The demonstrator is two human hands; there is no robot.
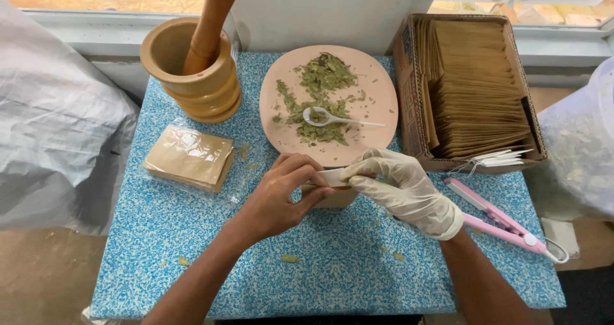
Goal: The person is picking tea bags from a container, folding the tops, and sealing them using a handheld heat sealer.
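Head view | both hands, left hand (281, 194) and gloved right hand (400, 187), pinch small sachet (334, 185) mid-table | plate (377, 95) just beyond

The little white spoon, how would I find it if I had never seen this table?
Start at the blue speckled table and look to the pale pink plate at its far middle, between the wooden mortar and the cardboard box of brown sachets. The white spoon lies on the plate among dried green leaves, its handle pointing right. It is the only white thing on the plate.
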